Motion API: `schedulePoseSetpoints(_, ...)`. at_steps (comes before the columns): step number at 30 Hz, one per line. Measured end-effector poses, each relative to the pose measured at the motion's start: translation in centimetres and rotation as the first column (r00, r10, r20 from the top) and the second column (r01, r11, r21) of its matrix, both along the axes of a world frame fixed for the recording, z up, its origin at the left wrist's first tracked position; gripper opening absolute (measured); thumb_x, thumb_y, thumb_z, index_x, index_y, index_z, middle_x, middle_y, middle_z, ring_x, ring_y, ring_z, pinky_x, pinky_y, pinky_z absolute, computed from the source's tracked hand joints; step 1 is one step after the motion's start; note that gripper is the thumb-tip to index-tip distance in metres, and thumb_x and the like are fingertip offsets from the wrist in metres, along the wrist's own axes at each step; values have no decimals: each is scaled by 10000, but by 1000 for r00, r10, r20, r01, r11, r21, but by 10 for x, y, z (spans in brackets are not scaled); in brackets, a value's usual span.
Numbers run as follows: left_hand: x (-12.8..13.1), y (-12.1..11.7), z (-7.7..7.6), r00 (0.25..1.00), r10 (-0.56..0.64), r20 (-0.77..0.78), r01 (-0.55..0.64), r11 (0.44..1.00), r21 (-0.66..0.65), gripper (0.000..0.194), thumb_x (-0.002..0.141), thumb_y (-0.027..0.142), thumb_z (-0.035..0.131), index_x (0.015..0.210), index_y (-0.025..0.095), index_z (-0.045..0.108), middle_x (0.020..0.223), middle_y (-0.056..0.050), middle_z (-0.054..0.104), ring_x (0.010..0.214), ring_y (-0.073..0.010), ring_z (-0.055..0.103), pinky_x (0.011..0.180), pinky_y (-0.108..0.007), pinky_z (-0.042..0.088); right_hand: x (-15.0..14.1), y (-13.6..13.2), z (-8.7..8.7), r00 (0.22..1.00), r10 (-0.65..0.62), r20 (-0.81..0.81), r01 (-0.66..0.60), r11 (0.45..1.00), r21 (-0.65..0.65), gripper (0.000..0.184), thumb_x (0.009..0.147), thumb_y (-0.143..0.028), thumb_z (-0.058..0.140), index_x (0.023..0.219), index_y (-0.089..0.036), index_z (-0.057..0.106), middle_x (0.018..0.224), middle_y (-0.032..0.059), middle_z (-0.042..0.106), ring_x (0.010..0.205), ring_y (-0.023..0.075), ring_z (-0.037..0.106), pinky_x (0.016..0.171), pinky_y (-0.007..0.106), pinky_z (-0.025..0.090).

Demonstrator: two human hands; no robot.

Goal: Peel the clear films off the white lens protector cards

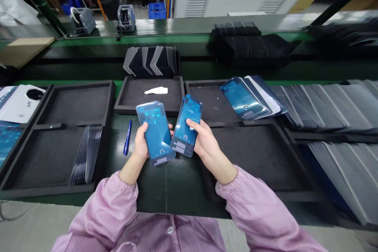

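My left hand (141, 141) is closed round a stack of blue-filmed phone-sized panels (157, 132), thumb on the left edge. In my right hand (203, 138) is a smaller, slightly fanned bunch of similar blue panels (186, 126), with the thumb pressed on the top one. The two bunches meet or overlap a little at their lower inner edges, above the dark green bench (153, 193). Just left of my left hand lies a blue pen (127, 138). How many panels each hand holds, I cannot tell.
Black foam trays (118, 102) surround the hands. One at left holds upright clear panels (86, 153); one at right bears fanned blue and white panels (251, 96). Grey panel rows (327, 106) fill the far right. Behind stand stacked dark sheets (152, 61) and tape dispensers (126, 17).
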State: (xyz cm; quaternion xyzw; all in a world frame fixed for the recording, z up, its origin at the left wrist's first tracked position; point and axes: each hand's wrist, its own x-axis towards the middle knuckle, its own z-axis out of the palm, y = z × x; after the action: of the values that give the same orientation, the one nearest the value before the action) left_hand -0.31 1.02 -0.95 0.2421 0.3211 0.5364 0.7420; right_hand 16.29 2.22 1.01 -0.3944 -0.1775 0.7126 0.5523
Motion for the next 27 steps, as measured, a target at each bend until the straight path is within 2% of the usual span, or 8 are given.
schedulePoseSetpoints(4, -1, 0, -2, 999, -27, 17, 27, 999, 43, 586, 753, 582, 649, 1165, 168, 695, 971, -114, 778, 893, -328, 738, 786, -436, 598, 1, -2, -1, 998, 57, -21, -57, 998, 16, 429, 593, -303, 897, 840, -224, 556, 726, 26, 734, 697, 291, 760, 635, 460, 664)
schedulePoseSetpoints(9, -3, 1, -8, 1000, -31, 4, 30, 998, 53, 544, 709, 533, 681, 1081, 137, 698, 1055, -144, 771, 1085, -403, 695, 901, -498, 575, 1, -5, 0, 997, 82, 9, -82, 993, 84, 418, 589, -277, 886, 886, -215, 599, 755, 12, 742, 736, 271, 763, 675, 426, 658)
schedulePoseSetpoints(11, -3, 1, -10, 1000, 3, 3, -3, 1000, 23, 474, 705, 509, 682, 1000, 139, 705, 1046, -147, 772, 1118, -408, 683, 914, -501, 576, 1, -6, 0, 996, 78, 41, -81, 992, 92, 414, 589, -280, 879, 906, -221, 618, 796, 10, 752, 761, 266, 760, 709, 429, 653)
schedulePoseSetpoints(17, 0, 2, -9, 975, 213, -64, -216, 975, -50, 276, 667, 399, 719, 834, 180, 704, 899, -91, 794, 1128, -378, 690, 937, -473, 582, 0, -8, -1, 983, 75, 168, -94, 989, 111, 413, 556, -314, 890, 897, -211, 682, 859, 23, 774, 783, 224, 727, 750, 359, 616)
schedulePoseSetpoints(27, 1, 1, -8, 972, 204, -115, -211, 976, -55, 431, 587, 478, 788, 867, 156, 724, 863, -109, 792, 1124, -404, 689, 950, -513, 573, -1, -8, -2, 985, 66, 163, -83, 991, 101, 404, 533, -315, 897, 863, -218, 685, 809, 1, 757, 731, 195, 696, 711, 332, 597)
